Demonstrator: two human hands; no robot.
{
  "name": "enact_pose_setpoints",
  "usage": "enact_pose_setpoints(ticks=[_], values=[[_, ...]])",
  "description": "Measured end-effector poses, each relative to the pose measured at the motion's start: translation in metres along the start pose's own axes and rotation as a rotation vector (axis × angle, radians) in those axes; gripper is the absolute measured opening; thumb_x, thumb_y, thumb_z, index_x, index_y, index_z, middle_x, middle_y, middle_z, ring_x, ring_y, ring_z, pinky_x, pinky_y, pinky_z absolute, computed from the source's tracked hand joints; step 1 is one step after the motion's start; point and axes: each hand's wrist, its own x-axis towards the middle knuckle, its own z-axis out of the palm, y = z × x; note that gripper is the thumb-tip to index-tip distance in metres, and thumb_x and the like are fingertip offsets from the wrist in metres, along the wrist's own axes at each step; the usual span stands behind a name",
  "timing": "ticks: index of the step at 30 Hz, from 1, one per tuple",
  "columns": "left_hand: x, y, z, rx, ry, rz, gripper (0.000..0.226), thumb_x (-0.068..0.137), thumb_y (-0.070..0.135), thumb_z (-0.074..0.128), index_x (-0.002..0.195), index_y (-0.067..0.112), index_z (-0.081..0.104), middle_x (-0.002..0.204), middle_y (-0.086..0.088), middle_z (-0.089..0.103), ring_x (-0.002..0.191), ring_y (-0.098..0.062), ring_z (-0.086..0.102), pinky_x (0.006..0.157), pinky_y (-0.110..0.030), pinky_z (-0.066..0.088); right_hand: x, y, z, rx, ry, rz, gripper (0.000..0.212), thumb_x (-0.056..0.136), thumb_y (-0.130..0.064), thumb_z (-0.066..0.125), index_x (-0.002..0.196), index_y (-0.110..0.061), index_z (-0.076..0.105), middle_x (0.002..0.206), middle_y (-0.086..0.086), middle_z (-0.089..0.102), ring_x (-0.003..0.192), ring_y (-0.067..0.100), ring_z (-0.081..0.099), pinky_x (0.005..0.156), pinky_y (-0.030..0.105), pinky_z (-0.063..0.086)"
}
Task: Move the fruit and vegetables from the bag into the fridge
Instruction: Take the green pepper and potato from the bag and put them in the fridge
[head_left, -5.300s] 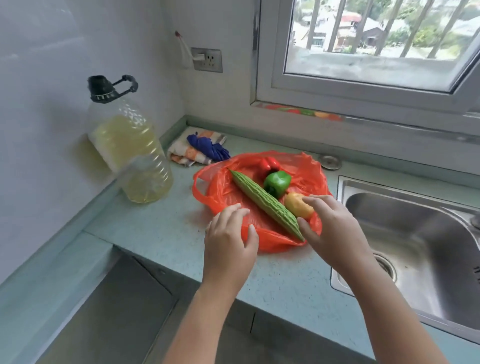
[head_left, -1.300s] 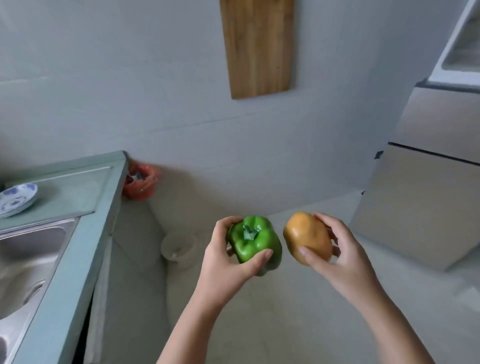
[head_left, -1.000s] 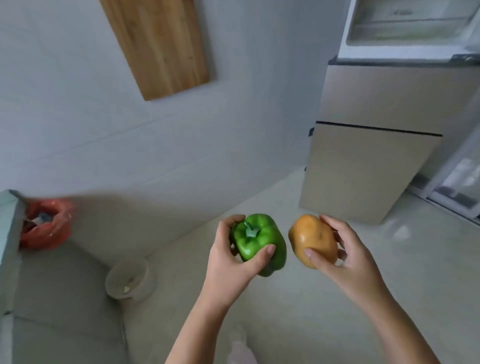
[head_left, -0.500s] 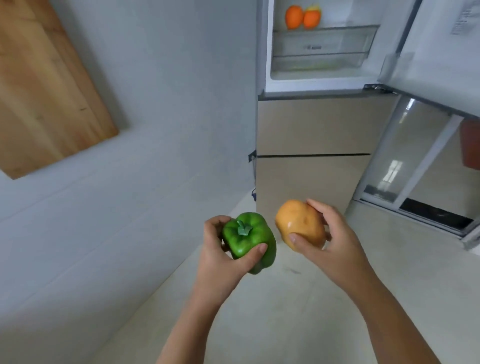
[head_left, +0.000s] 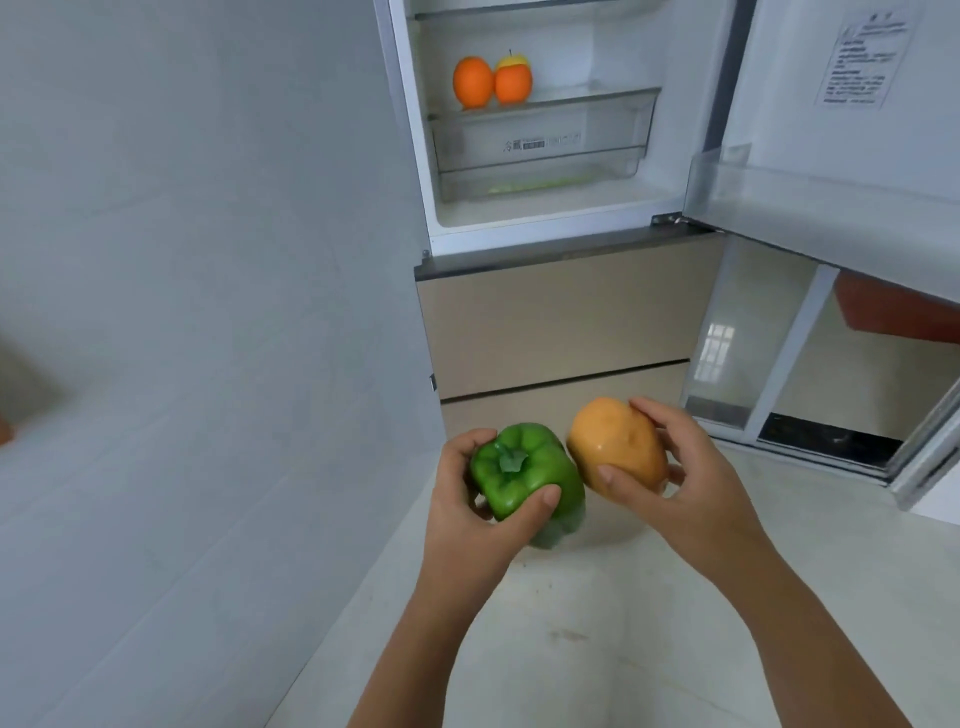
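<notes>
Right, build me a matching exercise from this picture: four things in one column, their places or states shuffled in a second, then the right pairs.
Column one:
1. green pepper
2. potato
3. oranges
4. fridge door

Column two:
A. on the fridge shelf
B. swung open
C. held in the left hand
D. held in the right hand

Pairs: 1-C, 2-D, 3-A, 4-B.

On the clear drawer (head_left: 540, 166), a label (head_left: 541, 143) with 冷藏; illegible printed sticker (head_left: 862, 65) on the fridge door (head_left: 779, 114).
</notes>
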Motion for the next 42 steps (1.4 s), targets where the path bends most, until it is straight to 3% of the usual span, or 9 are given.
enact_pose_setpoints(ticks=[5,12,16,20,23,26,31,38,42], values=[[0.101,0.009,0.040,-0.004,-0.018,0.024,0.064,0.049,0.044,0.075,0.107,0.032,0.050,0.109,0.002,0.057,0.092,-0.007,0.062,0.067,-0.020,0.053,0.099,0.022,-0.029,0.009,0.023,-0.008,0.064,0.068,-0.035,0.071,0.123,-0.035,0.037,0.120,-0.012,0.042,0.106,0.010,0.044,0.076,0.016,0.039],[0.196,0.001,0.073,0.056,0.032,0.051,0.062,0.053,0.035,0.078,0.106,0.038,0.046,0.107,0.011,0.053,0.088,0.005,0.058,0.065,-0.016,0.052,0.202,0.043,-0.050,0.000,0.013,-0.028,0.065,0.060,-0.047,0.062,0.117,-0.042,0.033,0.109,-0.034,0.032,0.097,-0.002,0.045,0.071,0.010,0.037],[0.252,-0.002,0.084,0.040,0.011,0.065,0.062,0.058,0.038,0.082,0.106,0.038,0.043,0.107,0.012,0.052,0.089,0.008,0.056,0.065,-0.013,0.051,0.252,0.059,-0.046,-0.016,0.032,-0.037,0.062,0.070,-0.033,0.071,0.118,-0.042,0.034,0.109,-0.035,0.033,0.099,-0.008,0.043,0.073,0.010,0.037],[0.311,-0.001,0.083,-0.005,-0.011,0.105,0.061,0.058,0.041,0.076,0.109,0.037,0.043,0.107,0.011,0.054,0.091,0.004,0.058,0.067,-0.015,0.051,0.302,0.064,-0.039,-0.043,0.103,-0.062,0.065,0.063,-0.045,0.066,0.119,-0.044,0.033,0.109,-0.036,0.033,0.099,-0.008,0.043,0.072,0.011,0.037],[0.355,0.006,0.078,-0.063,-0.029,0.133,0.058,0.059,0.036,0.074,0.109,0.033,0.044,0.104,0.011,0.055,0.088,0.004,0.060,0.066,-0.015,0.051,0.338,0.059,-0.032,-0.065,0.120,-0.084,0.063,0.070,-0.035,0.070,0.121,-0.042,0.033,0.110,-0.036,0.034,0.099,-0.011,0.043,0.070,0.010,0.038],[0.405,0.015,0.071,-0.095,-0.052,0.203,0.059,0.057,0.030,0.075,0.107,0.028,0.045,0.101,0.009,0.055,0.083,0.005,0.061,0.063,-0.012,0.049,0.382,0.051,-0.024,-0.071,0.180,-0.134,0.064,0.071,-0.029,0.072,0.123,-0.038,0.035,0.111,-0.035,0.036,0.100,-0.012,0.043,0.074,0.010,0.039],[0.465,0.030,0.065,-0.055,-0.061,0.336,0.063,0.049,0.049,0.073,0.103,0.036,0.044,0.103,0.015,0.055,0.091,0.002,0.059,0.071,-0.012,0.047,0.439,0.037,-0.017,-0.047,0.223,-0.195,0.059,0.071,-0.026,0.073,0.117,-0.037,0.036,0.107,-0.031,0.040,0.100,-0.007,0.046,0.075,0.013,0.040],[0.527,0.082,0.067,-0.034,-0.009,0.578,0.054,0.053,0.044,0.073,0.099,0.036,0.047,0.095,0.022,0.057,0.091,0.001,0.059,0.071,-0.013,0.047,0.509,0.004,-0.030,0.001,0.327,-0.339,0.054,0.070,-0.036,0.074,0.112,-0.036,0.041,0.106,-0.025,0.047,0.100,0.001,0.051,0.074,0.020,0.044],[0.555,0.116,0.068,-0.040,0.032,0.669,0.055,0.052,0.043,0.077,0.098,0.035,0.047,0.097,0.017,0.058,0.087,0.005,0.060,0.068,-0.011,0.047,0.546,-0.010,-0.041,0.057,0.376,-0.403,0.050,0.072,-0.027,0.072,0.110,-0.038,0.043,0.105,-0.024,0.050,0.099,0.001,0.052,0.073,0.018,0.044]])
